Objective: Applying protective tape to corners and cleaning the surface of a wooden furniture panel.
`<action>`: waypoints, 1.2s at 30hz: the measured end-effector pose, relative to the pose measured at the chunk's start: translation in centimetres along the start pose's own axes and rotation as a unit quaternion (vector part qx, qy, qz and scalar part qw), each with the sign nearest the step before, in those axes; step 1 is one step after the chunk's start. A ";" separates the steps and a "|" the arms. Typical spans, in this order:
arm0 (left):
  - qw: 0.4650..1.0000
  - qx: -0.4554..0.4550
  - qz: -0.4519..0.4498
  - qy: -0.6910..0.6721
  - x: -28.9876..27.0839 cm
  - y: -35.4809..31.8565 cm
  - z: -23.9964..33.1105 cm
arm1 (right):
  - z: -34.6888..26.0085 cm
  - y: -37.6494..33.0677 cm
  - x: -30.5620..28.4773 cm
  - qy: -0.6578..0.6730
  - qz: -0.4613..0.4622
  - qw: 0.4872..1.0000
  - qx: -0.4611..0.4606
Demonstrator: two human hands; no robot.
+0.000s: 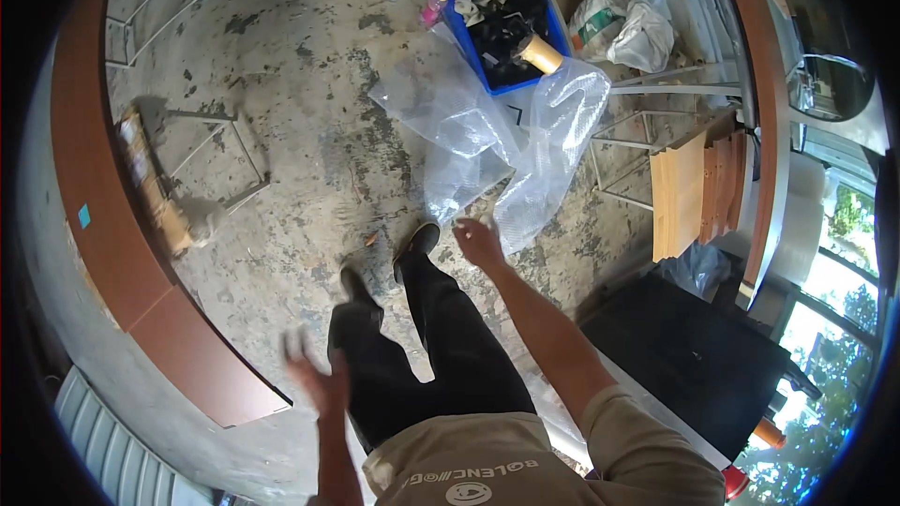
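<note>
My left hand (319,379) is raised beside my left thigh, its fingers apart and slightly blurred, holding nothing. Out in front of my right foot, my right hand (480,244) has its fingers curled in. It overlaps the near edge of a clear bubble wrap sheet (469,136) in this view; whether the fingers grip it cannot be made out. The crumpled sheet spreads over the floor, reaching up to a blue plastic bin (500,91). Black scraps and white crumpled pieces fill that bin, with a tan cardboard tube (541,54) sticking out at its near side.
Brown tabletops curve along the left (141,262) and right (771,131). Metal frame legs (246,155) and a long wrapped bundle (155,183) are at left. Stacked wooden boards (680,199), a black flat surface (680,347) and white bags (642,33) are at right. A pink bottle (433,9) stands near the bin.
</note>
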State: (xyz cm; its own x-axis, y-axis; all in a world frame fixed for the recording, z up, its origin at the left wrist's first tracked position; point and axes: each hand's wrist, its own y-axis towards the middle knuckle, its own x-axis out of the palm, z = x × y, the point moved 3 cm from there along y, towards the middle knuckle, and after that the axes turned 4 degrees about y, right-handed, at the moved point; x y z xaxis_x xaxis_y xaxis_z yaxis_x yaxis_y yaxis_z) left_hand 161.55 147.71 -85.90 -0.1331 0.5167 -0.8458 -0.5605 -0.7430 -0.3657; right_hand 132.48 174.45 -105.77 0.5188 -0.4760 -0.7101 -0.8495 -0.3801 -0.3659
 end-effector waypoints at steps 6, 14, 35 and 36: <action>0.933 0.207 -0.262 -0.133 9.2 9.4 17.5 | 1.1 14.7 -6.1 0.013 0.011 0.991 0.131; 0.846 0.458 -0.269 -0.036 29.9 34.3 32.4 | 12.0 35.4 -7.9 -0.022 0.129 0.987 0.097; 0.596 0.795 0.098 0.062 66.2 59.7 48.4 | 27.2 54.0 -4.7 0.063 0.007 0.989 0.135; 0.782 0.615 -0.094 -0.036 64.7 57.1 50.0 | 28.8 52.5 -6.3 0.030 -0.003 0.989 0.146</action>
State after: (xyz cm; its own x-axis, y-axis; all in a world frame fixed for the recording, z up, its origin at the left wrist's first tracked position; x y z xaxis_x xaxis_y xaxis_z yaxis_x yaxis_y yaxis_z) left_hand 80.07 159.99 -142.06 0.0254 0.6240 -0.7810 -0.9325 0.2964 0.2065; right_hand 81.86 180.32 -137.87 0.5217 -0.5236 -0.6736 -0.8330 -0.1419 -0.5348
